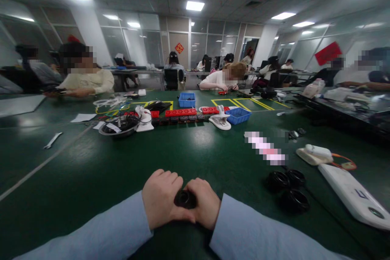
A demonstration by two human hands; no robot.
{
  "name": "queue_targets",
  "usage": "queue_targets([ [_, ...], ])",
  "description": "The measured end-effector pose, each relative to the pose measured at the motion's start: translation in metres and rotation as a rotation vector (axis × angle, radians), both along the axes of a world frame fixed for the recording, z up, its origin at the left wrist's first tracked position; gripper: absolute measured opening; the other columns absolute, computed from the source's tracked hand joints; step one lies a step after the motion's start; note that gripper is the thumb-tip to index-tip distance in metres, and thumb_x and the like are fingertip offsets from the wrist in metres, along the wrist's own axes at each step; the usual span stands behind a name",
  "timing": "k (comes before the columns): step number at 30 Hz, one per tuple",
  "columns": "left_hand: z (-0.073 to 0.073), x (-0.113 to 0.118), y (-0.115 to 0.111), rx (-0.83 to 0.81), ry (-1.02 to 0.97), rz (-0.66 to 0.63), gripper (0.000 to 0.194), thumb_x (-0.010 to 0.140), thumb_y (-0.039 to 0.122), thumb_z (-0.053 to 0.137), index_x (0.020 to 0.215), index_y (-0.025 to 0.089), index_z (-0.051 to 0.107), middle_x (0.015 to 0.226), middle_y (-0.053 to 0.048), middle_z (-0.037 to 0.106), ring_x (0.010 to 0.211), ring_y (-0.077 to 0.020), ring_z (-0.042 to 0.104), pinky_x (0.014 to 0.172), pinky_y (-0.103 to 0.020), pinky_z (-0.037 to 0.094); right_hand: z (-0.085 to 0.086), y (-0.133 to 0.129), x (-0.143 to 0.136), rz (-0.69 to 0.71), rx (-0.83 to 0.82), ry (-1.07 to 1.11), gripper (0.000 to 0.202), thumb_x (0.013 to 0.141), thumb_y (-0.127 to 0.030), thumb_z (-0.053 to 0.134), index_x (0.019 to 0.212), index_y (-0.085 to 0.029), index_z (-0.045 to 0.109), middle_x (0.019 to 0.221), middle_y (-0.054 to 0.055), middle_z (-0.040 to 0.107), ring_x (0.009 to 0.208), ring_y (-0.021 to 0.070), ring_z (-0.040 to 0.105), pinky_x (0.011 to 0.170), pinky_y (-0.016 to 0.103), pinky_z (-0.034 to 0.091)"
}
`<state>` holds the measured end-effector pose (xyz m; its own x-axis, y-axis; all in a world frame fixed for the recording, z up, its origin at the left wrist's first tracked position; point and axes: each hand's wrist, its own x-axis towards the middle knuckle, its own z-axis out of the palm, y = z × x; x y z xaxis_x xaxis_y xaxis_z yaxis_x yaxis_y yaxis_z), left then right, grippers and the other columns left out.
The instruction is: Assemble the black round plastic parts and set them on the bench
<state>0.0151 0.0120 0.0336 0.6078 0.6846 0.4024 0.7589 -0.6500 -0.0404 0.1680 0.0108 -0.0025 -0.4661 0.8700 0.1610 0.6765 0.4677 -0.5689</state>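
Note:
Close in front of me, a small black round part (184, 198) with a ring-shaped top sits between my two hands. My left hand (161, 199) is wrapped round its left side, the thumb running along the near edge. My right hand (204, 203) closes on it from the right, its thumb near the other one. The lower portion of the part is hidden by my fingers. To the right on the green table (106, 183) stand three black ring-shaped parts (295, 201) grouped together, with hollow tops.
A white oblong device (353, 195) lies at right. Farther back are blue bins (238, 116), a row of red blocks (180, 112), a white clip stand (220, 120) and a bowl of cables (119, 126). A wrench (53, 140) rests at left. Several people sit beyond.

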Motion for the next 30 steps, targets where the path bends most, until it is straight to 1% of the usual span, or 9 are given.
queue_targets([
  [2, 0.008, -0.002, 0.003, -0.073, -0.074, -0.063, 0.070, 0.062, 0.080, 0.030, 0.066, 0.015, 0.054, 0.065, -0.006, 0.053, 0.060, -0.0215, 0.050, 0.060, -0.038, 0.038, 0.000, 0.000, 0.001, 0.012, -0.002, 0.014, 0.036, 0.052, -0.042, 0.072, 0.072, -0.017, 0.054, 0.070, 0.000, 0.053, 0.068, 0.0148, 0.045, 0.062, 0.026, 0.031],
  [4, 0.017, -0.006, 0.006, -0.203, -0.143, -0.171, 0.062, 0.068, 0.072, 0.037, 0.079, 0.014, 0.056, 0.079, -0.008, 0.055, 0.073, -0.0230, 0.051, 0.069, -0.039, 0.039, 0.002, 0.000, 0.002, 0.032, -0.005, 0.022, 0.037, 0.053, -0.043, 0.071, 0.074, -0.017, 0.055, 0.072, 0.000, 0.054, 0.069, 0.0153, 0.046, 0.062, 0.027, 0.031],
  [8, 0.034, -0.017, 0.011, -0.538, -0.210, -0.402, 0.025, 0.074, 0.038, 0.056, 0.090, 0.018, 0.056, 0.092, -0.005, 0.054, 0.086, -0.0194, 0.050, 0.076, -0.031, 0.042, 0.004, 0.001, 0.003, 0.064, -0.027, 0.025, 0.037, 0.054, -0.043, 0.072, 0.077, -0.018, 0.056, 0.073, -0.001, 0.055, 0.070, 0.0156, 0.046, 0.063, 0.027, 0.031],
  [10, 0.039, -0.021, 0.013, -0.660, -0.188, -0.479, 0.021, 0.072, 0.024, 0.058, 0.093, 0.020, 0.057, 0.095, -0.004, 0.054, 0.091, -0.0178, 0.050, 0.081, -0.029, 0.041, 0.004, 0.002, 0.003, 0.079, -0.036, 0.023, 0.036, 0.054, -0.042, 0.072, 0.077, -0.018, 0.057, 0.074, -0.001, 0.055, 0.071, 0.0156, 0.047, 0.065, 0.027, 0.031],
  [11, 0.040, -0.022, 0.013, -0.702, -0.163, -0.498, 0.025, 0.071, 0.017, 0.058, 0.096, 0.021, 0.058, 0.099, -0.004, 0.055, 0.094, -0.0175, 0.050, 0.084, -0.028, 0.040, 0.003, 0.002, 0.003, 0.088, -0.039, 0.022, 0.035, 0.054, -0.042, 0.072, 0.077, -0.019, 0.058, 0.074, -0.002, 0.055, 0.071, 0.0156, 0.047, 0.065, 0.027, 0.031],
  [14, 0.044, -0.021, 0.013, -0.771, -0.062, -0.485, 0.041, 0.068, 0.003, 0.057, 0.104, 0.023, 0.057, 0.109, -0.003, 0.054, 0.102, -0.0173, 0.047, 0.090, -0.028, 0.036, 0.002, 0.004, 0.004, 0.106, -0.044, 0.016, 0.034, 0.053, -0.041, 0.073, 0.074, -0.019, 0.059, 0.072, -0.002, 0.055, 0.071, 0.0156, 0.047, 0.065, 0.027, 0.031],
  [17, 0.048, -0.015, 0.014, -0.775, 0.016, -0.435, 0.046, 0.068, -0.003, 0.055, 0.106, 0.024, 0.056, 0.110, -0.003, 0.055, 0.104, -0.0172, 0.047, 0.091, -0.028, 0.036, 0.001, 0.006, 0.005, 0.114, -0.040, 0.012, 0.035, 0.051, -0.042, 0.074, 0.074, -0.019, 0.059, 0.072, -0.002, 0.055, 0.071, 0.0158, 0.048, 0.064, 0.027, 0.031],
  [22, 0.053, -0.010, 0.017, -0.772, 0.091, -0.367, 0.038, 0.070, 0.006, 0.064, 0.104, 0.023, 0.058, 0.106, -0.003, 0.057, 0.100, -0.0186, 0.050, 0.088, -0.029, 0.039, 0.000, 0.008, 0.006, 0.148, -0.016, 0.017, 0.039, 0.051, -0.043, 0.074, 0.078, -0.020, 0.059, 0.072, -0.002, 0.055, 0.070, 0.0154, 0.048, 0.063, 0.027, 0.031],
  [30, 0.047, -0.003, 0.013, -0.692, 0.138, -0.250, 0.026, 0.069, 0.019, 0.069, 0.093, 0.017, 0.058, 0.091, -0.003, 0.056, 0.084, -0.0182, 0.055, 0.073, -0.027, 0.044, -0.002, 0.009, 0.008, 0.156, 0.015, 0.037, 0.040, 0.051, -0.043, 0.074, 0.079, -0.019, 0.058, 0.073, -0.001, 0.056, 0.069, 0.0153, 0.048, 0.062, 0.027, 0.031],
])
